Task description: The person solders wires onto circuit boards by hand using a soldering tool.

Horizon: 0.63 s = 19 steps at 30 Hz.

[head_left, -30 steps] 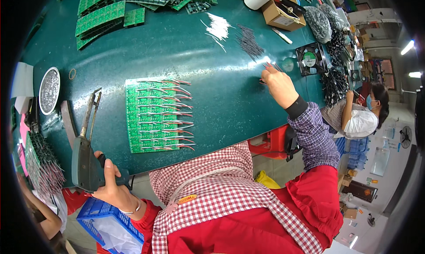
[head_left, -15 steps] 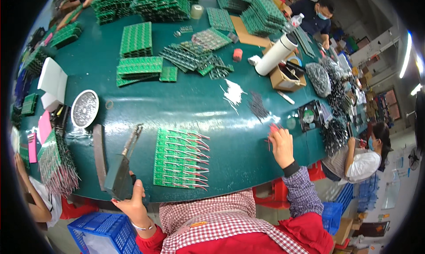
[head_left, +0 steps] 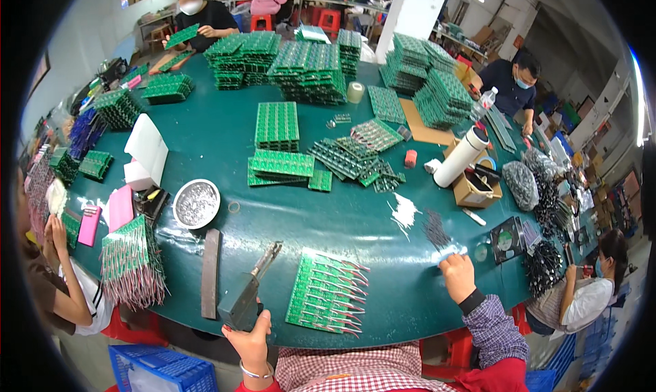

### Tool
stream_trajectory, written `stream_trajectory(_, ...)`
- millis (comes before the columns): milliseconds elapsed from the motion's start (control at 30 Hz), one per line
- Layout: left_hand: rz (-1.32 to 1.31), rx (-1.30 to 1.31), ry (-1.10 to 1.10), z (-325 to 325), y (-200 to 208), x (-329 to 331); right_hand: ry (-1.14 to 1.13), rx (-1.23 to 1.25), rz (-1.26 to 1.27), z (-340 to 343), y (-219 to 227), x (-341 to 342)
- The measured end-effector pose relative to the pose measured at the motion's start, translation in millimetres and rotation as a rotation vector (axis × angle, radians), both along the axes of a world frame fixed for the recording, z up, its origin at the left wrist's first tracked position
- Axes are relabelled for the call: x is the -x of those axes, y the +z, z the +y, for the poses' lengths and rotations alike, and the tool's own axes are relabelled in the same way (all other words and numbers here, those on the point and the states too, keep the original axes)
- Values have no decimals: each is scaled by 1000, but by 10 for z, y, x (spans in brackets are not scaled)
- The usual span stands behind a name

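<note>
My left hand (head_left: 250, 337) is closed round the handle of a dark grey soldering gun (head_left: 240, 302), its metal tip pointing up and away from me. To the right of the gun lies a green circuit board panel (head_left: 311, 289) with rows of short red and white wires along it. My right hand (head_left: 459, 276) rests low over the table, fingers curled together just below a small bunch of black wires (head_left: 435, 229). Whatever the fingertips pinch is hidden. A pile of white wires (head_left: 404, 213) lies a little farther off.
A metal bowl of small silvery pieces (head_left: 197, 204) and a dark bar (head_left: 211, 274) lie left of the gun. Stacked boards (head_left: 307, 74) fill the far side. A white bottle (head_left: 462, 157) stands by a cardboard box (head_left: 476, 192). Other people sit around the table.
The head view has tilted up, so more of the far table shows. My right hand has shifted slightly left; the red wires at its fingertips no longer show. The left hand keeps the soldering gun.
</note>
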<state>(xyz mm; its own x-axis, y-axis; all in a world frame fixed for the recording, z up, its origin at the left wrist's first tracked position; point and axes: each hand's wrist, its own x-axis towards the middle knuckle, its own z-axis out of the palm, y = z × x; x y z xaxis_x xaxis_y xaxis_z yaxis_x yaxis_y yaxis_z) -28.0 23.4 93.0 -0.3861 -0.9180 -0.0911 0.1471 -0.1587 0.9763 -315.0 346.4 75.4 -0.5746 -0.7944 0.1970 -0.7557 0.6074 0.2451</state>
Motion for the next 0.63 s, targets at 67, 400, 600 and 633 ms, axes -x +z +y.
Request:
stream_trajectory(67, -5, 2, -17, -22, -44, -25, 11, -49, 22, -9, -9, -11)
stream_trajectory(400, 1, -60, -53, -44, 14, 20, -81, -309, -20, -138, 149, -18)
stream_trajectory(600, 59, -192, -81, -59, 93, 61, 64, 151, -240, -854, 410, -146)
stream_trajectory(633, 59, -207, -110, -84, 91, 69, 119, 333, -305, -1039, 404, -202)
